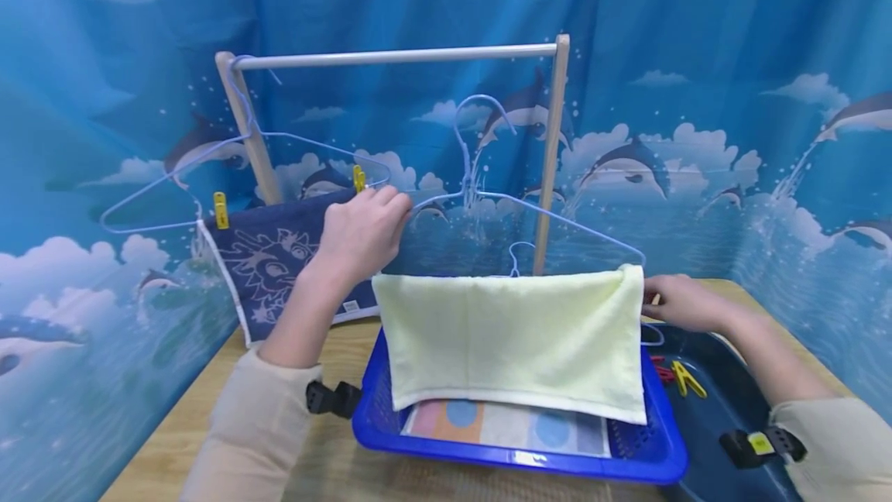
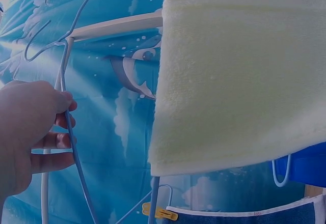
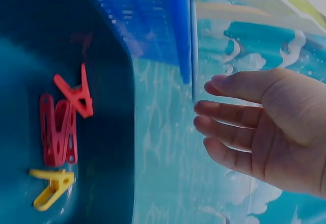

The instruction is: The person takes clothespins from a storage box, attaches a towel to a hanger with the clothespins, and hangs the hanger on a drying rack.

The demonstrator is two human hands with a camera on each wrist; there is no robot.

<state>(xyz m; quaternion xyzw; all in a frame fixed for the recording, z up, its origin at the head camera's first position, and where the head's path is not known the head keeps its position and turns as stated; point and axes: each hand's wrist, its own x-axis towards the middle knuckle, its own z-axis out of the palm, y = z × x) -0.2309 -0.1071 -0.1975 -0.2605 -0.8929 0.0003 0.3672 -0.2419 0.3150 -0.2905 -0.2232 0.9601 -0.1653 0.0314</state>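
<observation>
A pale yellow towel [image 1: 516, 339] hangs folded over the lower bar of a light-blue wire hanger [image 1: 566, 221]. My left hand [image 1: 369, 227] pinches the hanger's left sloping arm between thumb and fingers, as the left wrist view shows. That hanger's hook stands free in the air, below the rack's rail. At the towel's right edge is my right hand [image 1: 686, 304], its fingers loosely bent. In the right wrist view the right hand [image 3: 270, 124] holds nothing, and its fingertips come close to a thin wire end [image 3: 194, 56].
A wooden rack with a white rail [image 1: 404, 56] carries another hanger, with a navy towel [image 1: 272, 269] pinned by yellow clothespins [image 1: 221, 210]. Under the yellow towel, a blue basket [image 1: 516, 462] contains a patterned cloth [image 1: 488, 424]. Red and yellow clothespins [image 3: 53, 188] lie in a dark basin [image 1: 732, 409].
</observation>
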